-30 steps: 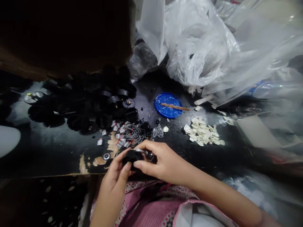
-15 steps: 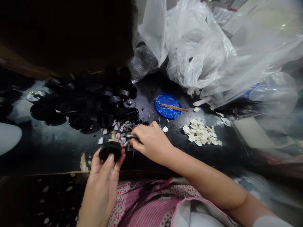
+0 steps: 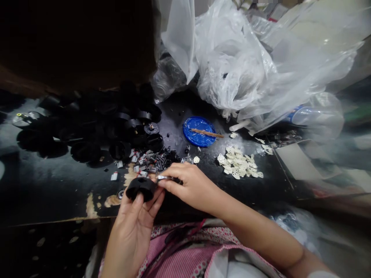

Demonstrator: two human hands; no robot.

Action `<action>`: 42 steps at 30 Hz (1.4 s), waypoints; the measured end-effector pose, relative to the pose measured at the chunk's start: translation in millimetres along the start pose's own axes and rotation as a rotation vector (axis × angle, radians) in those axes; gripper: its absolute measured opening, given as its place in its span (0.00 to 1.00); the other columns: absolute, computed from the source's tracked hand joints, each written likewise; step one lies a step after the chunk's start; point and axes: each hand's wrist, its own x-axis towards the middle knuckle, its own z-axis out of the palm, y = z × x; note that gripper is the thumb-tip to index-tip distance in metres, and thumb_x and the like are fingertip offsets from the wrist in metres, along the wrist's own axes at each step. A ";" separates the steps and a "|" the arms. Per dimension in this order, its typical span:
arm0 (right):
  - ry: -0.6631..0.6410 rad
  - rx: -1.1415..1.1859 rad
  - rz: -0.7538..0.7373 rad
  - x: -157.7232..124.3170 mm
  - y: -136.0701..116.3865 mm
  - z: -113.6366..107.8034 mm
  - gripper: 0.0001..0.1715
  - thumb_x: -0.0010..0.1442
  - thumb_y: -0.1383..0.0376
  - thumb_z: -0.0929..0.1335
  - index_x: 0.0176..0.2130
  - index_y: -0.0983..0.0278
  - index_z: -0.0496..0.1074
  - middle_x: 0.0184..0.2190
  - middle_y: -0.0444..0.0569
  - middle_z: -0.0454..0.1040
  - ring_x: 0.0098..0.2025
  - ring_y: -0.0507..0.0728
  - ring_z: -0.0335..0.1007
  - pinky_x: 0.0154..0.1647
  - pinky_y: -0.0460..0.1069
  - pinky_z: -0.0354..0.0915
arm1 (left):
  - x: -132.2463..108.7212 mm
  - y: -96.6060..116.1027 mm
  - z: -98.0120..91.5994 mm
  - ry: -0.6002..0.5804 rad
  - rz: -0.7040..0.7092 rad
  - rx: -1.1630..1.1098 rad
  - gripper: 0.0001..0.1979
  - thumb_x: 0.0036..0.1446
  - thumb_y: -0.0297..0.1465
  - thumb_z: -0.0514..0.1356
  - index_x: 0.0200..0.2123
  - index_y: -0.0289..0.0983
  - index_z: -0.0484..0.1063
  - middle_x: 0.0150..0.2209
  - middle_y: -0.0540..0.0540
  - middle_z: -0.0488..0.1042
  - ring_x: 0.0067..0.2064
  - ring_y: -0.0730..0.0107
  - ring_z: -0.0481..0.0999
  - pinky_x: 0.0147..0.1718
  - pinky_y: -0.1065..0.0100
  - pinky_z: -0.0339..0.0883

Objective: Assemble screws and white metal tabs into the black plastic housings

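My left hand (image 3: 135, 220) holds a round black plastic part (image 3: 141, 188) between thumb and fingers, just above the near edge of the black table (image 3: 52, 185). My right hand (image 3: 189, 184) pinches a small silvery metal piece (image 3: 162, 178) right beside that black part. Just beyond both hands lies a heap of small silver-and-red pieces and dark springs (image 3: 150, 161).
Several black round parts (image 3: 116, 127) are piled at the back left. A blue lid (image 3: 198, 131) with a brown stick across it sits mid-table, with a scatter of pale flat pieces (image 3: 239, 165) to its right. Crumpled clear plastic bags (image 3: 255, 65) fill the back right.
My right hand went from the black part to the heap of small pieces, picked up a silvery piece, and has come back beside the black part in my left hand.
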 end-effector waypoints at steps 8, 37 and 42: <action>0.043 -0.657 0.003 42.9 1.3 11.0 0.11 0.64 0.65 0.63 0.37 0.68 0.73 0.37 0.54 0.75 0.34 0.61 0.72 0.43 0.58 0.56 | 2.5 1.2 11.3 0.040 0.150 0.040 0.11 0.59 0.30 0.61 0.44 0.47 0.76 0.51 0.51 0.76 0.54 0.63 0.73 0.54 0.59 0.68; 0.240 0.258 0.042 -15.2 2.2 -5.2 0.08 0.60 0.66 0.69 0.40 0.61 0.77 0.35 0.45 0.74 0.40 0.52 0.70 0.44 0.49 0.63 | 1.4 -3.2 25.0 0.220 -0.024 -0.139 0.09 0.56 0.25 0.58 0.37 0.39 0.78 0.41 0.48 0.82 0.49 0.64 0.78 0.46 0.68 0.73; 0.235 0.058 0.000 -20.3 -1.0 -10.5 0.08 0.60 0.63 0.70 0.40 0.60 0.78 0.36 0.44 0.74 0.39 0.50 0.69 0.44 0.48 0.57 | -0.9 -12.2 0.9 0.052 0.162 0.203 0.08 0.57 0.35 0.61 0.41 0.49 0.77 0.47 0.54 0.80 0.56 0.64 0.72 0.52 0.65 0.68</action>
